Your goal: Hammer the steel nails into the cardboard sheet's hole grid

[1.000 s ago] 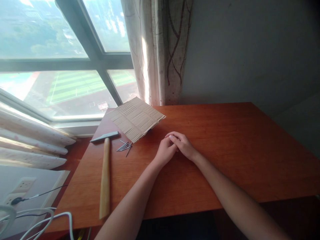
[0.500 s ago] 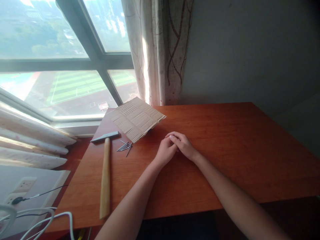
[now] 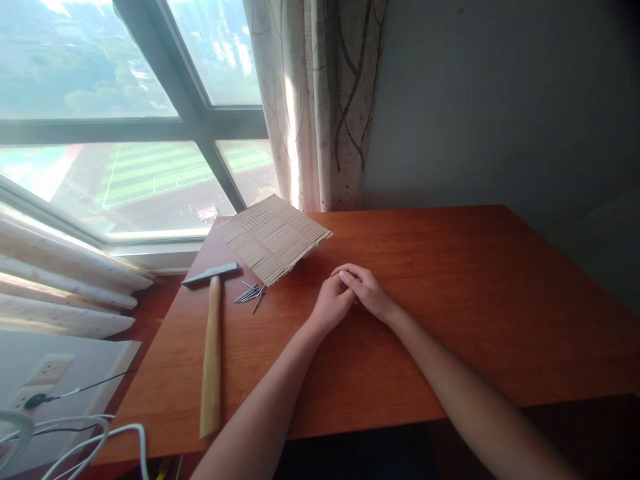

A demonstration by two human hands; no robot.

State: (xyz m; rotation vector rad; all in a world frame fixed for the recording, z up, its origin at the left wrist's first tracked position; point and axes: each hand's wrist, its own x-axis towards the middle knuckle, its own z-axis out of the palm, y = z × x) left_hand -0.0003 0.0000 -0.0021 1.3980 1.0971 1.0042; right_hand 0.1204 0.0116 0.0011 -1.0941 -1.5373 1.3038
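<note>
Got left hand [image 3: 331, 305] and right hand [image 3: 369, 291] just folded together on the table [image 3: 475, 300], plus a hammer [image 3: 213, 337] lying off to the left and some nails [image 3: 247, 294] between that and the cardboard [image 3: 277, 241].

window [image 3: 135, 130]: main lt src, upper L; glare, washed out
curtain [image 3: 317, 113]: brt sunlit strip
wall [image 3: 490, 107]: dim, darker twd R
tabletop [image 3: 450, 287]: soft shadow nr cardboard [image 3: 277, 237]

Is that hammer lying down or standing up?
Lying down: the hammer rests on its side on the table, its wooden handle stretched along the top and its metal head at the far end.
</note>
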